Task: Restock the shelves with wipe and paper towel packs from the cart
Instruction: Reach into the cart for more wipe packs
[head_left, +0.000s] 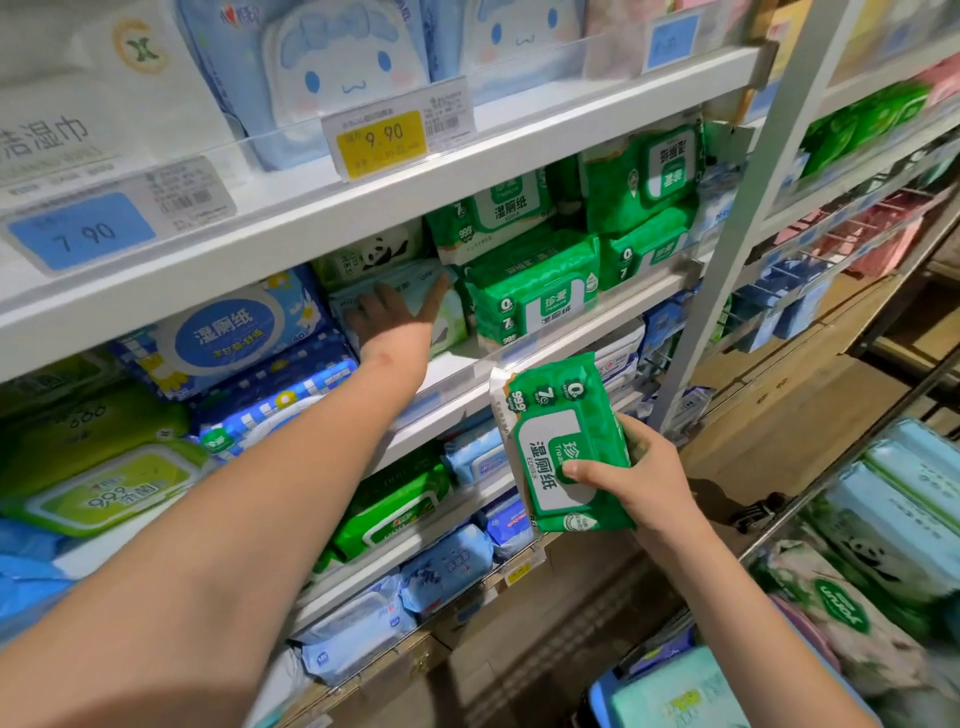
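My right hand grips a green wipe pack with a white lid label, held upright in front of the shelves. My left hand reaches into the second shelf with straight fingers and presses flat on a pale blue-green wipe pack. Just right of that pack lie stacked green wipe packs of the same kind as the one I hold. The cart at the lower right carries pale green packs and panda-print packs.
White shelf edge with price tags 7.90 and 9.90 runs above my left hand. Blue packs sit left of it, green and blue packs on lower shelves. A grey upright post divides the bays. Cardboard boxes lie on the floor.
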